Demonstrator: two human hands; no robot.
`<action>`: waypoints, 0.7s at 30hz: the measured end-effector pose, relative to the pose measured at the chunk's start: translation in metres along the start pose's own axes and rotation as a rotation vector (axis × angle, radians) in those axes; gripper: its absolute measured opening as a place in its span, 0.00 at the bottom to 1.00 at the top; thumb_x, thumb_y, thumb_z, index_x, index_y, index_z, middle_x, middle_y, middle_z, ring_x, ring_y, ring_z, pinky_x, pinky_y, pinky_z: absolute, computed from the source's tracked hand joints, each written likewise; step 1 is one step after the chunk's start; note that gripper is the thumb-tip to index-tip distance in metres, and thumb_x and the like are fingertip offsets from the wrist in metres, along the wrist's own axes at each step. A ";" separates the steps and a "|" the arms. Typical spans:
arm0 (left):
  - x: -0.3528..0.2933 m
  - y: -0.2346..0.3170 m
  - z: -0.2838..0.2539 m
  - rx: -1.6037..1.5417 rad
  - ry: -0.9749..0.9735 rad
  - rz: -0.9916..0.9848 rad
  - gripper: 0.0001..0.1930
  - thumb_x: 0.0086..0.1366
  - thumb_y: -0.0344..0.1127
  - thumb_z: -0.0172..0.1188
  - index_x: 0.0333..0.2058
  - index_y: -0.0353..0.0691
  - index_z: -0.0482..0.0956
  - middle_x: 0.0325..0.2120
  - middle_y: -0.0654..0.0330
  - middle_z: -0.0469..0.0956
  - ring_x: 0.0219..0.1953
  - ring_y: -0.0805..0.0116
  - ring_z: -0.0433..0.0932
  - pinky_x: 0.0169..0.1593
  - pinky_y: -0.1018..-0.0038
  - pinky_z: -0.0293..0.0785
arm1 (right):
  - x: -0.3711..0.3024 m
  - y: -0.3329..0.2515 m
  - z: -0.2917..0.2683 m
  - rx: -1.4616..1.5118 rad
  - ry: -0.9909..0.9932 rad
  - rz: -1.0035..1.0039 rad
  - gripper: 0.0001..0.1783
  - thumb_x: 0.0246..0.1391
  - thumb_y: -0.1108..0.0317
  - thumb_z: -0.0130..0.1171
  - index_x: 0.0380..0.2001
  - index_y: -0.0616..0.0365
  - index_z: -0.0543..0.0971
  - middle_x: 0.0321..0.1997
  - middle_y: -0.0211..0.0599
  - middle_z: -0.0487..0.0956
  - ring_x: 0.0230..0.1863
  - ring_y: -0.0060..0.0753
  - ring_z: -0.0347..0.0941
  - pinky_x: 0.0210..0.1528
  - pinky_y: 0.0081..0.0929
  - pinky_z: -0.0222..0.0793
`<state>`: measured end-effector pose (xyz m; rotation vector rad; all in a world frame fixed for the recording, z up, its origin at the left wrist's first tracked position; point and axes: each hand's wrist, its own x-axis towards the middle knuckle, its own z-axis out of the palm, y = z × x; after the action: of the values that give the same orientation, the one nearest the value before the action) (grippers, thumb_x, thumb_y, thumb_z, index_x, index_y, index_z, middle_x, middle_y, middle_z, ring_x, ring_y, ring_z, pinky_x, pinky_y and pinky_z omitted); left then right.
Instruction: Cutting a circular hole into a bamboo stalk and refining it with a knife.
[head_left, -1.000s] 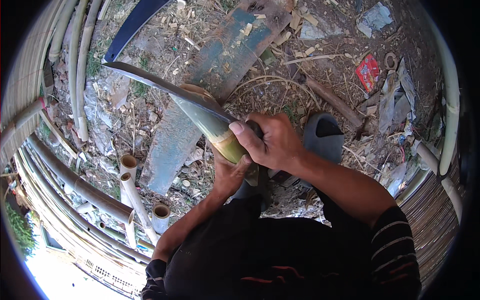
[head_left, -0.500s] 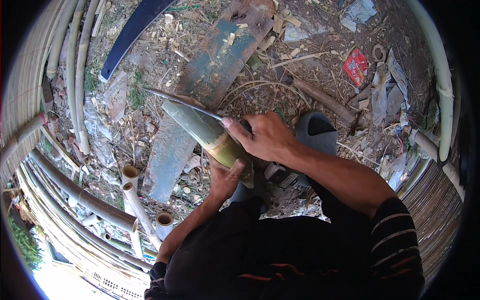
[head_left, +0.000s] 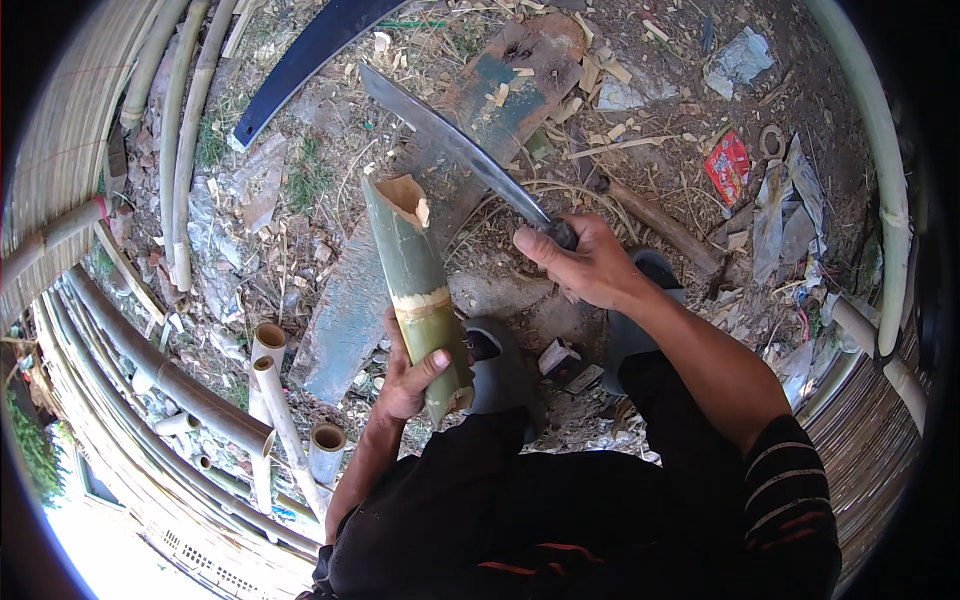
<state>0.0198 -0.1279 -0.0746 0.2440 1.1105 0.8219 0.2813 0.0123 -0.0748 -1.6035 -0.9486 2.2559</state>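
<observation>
My left hand (head_left: 408,380) is wrapped around the lower part of a thick green bamboo piece (head_left: 407,265). The piece stands tilted with its cut, hollow end pointing away from me, and a pale node ring circles its middle. My right hand (head_left: 585,262) grips the dark handle of a long machete (head_left: 455,143). Its blade reaches up and to the left, apart from the bamboo and beyond its open end. Beneath both lies a worn plank (head_left: 345,325) with flaking blue-green paint.
A dark curved blade (head_left: 290,75) lies at the far left, near long bamboo poles (head_left: 185,150). Short bamboo tubes (head_left: 327,437) stand at the left. Wood chips, a red wrapper (head_left: 727,167) and plastic scraps litter the ground. My grey shoes (head_left: 500,365) are close below the bamboo.
The machete has lifted off the bamboo and swung up and to the right. My left hand has turned the bamboo more upright and lowered it slightly, showing its hollow end.
</observation>
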 end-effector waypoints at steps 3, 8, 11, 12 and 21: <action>-0.015 0.031 -0.028 -0.198 -0.220 -0.105 0.55 0.54 0.60 0.75 0.69 0.49 0.47 0.49 0.38 0.72 0.29 0.47 0.82 0.29 0.60 0.85 | -0.003 -0.005 -0.005 -0.434 0.245 -0.406 0.20 0.52 0.53 0.77 0.32 0.60 0.83 0.21 0.32 0.78 0.21 0.20 0.76 0.23 0.22 0.68; -0.029 0.059 -0.058 -0.370 -0.447 -0.162 0.68 0.51 0.76 0.65 0.73 0.36 0.40 0.51 0.29 0.71 0.26 0.39 0.82 0.20 0.58 0.85 | 0.021 -0.008 -0.003 -0.534 0.281 -0.929 0.21 0.55 0.60 0.75 0.46 0.63 0.83 0.44 0.36 0.83 0.45 0.31 0.80 0.50 0.29 0.75; -0.008 0.057 -0.084 -0.434 -0.724 -0.091 0.63 0.60 0.80 0.50 0.72 0.26 0.42 0.43 0.28 0.75 0.22 0.41 0.81 0.16 0.60 0.83 | 0.029 0.004 -0.003 -0.300 0.071 -0.620 0.24 0.53 0.51 0.76 0.45 0.57 0.85 0.27 0.24 0.80 0.29 0.18 0.77 0.29 0.20 0.71; -0.003 0.059 -0.083 -0.433 -0.729 -0.085 0.63 0.60 0.80 0.50 0.72 0.26 0.42 0.43 0.28 0.75 0.22 0.41 0.81 0.16 0.60 0.83 | 0.027 0.007 -0.002 -0.306 0.072 -0.625 0.24 0.53 0.51 0.76 0.45 0.57 0.85 0.27 0.24 0.80 0.29 0.18 0.77 0.29 0.20 0.71; 0.053 0.094 -0.065 -0.643 -0.311 0.463 0.46 0.69 0.69 0.50 0.71 0.36 0.56 0.59 0.47 0.71 0.26 0.64 0.66 0.19 0.79 0.67 | 0.037 0.016 0.038 -0.357 0.272 -0.474 0.22 0.51 0.54 0.77 0.40 0.58 0.83 0.28 0.33 0.83 0.28 0.24 0.78 0.34 0.28 0.74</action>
<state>-0.0700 -0.0407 -0.0881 0.0791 0.4564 1.4533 0.2352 0.0049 -0.1055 -1.5489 -1.5208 1.5744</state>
